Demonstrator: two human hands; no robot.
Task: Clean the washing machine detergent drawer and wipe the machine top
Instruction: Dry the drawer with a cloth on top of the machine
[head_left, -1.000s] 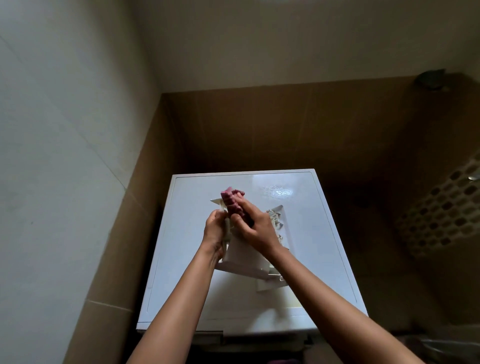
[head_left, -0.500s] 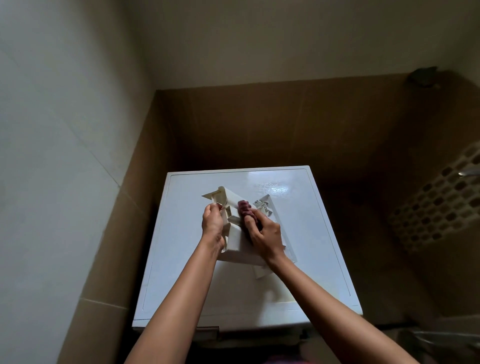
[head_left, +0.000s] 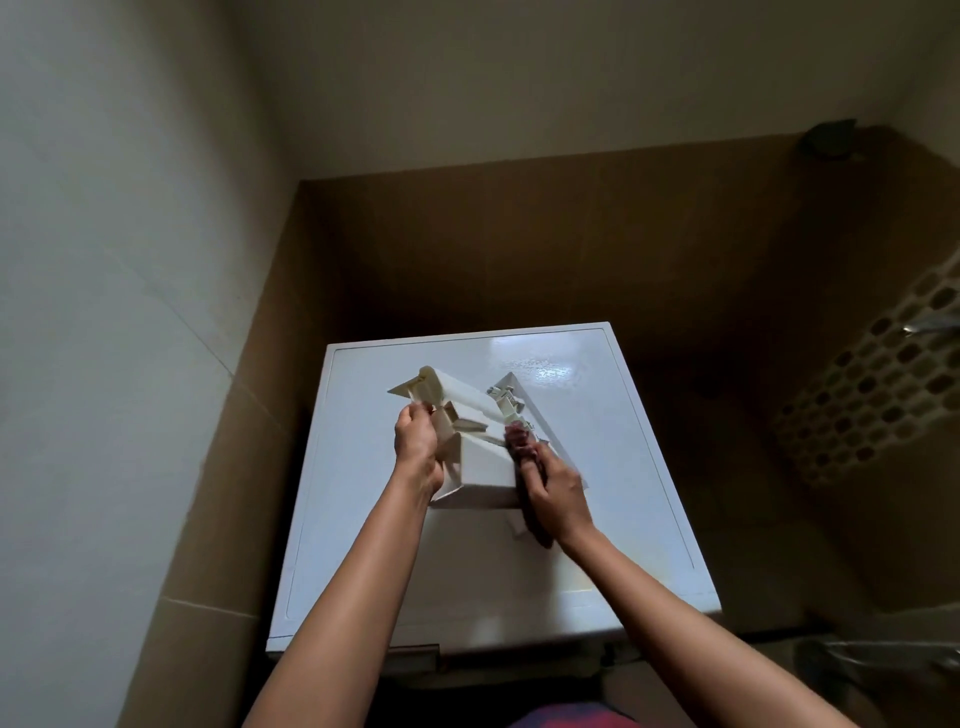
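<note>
The white detergent drawer (head_left: 480, 457) is held tilted above the white washing machine top (head_left: 597, 467). My left hand (head_left: 415, 441) grips the drawer's left side. My right hand (head_left: 553, 488) holds a dark pink cloth (head_left: 517, 434) and presses it against the drawer's right side. A second white drawer part (head_left: 524, 402) lies on the machine top behind and to the right of the drawer, partly hidden by my right hand.
The machine stands in a narrow corner. A pale wall (head_left: 104, 312) rises close on the left, brown tiles (head_left: 519, 249) at the back. A perforated basket (head_left: 878, 384) sits on the right, and a metal basin rim (head_left: 883, 654) shows at the lower right.
The cloth and my right hand have slid from the drawer's far top end down along its right side toward me. The drawer has tipped so its far end shows. My left hand keeps its grip.
</note>
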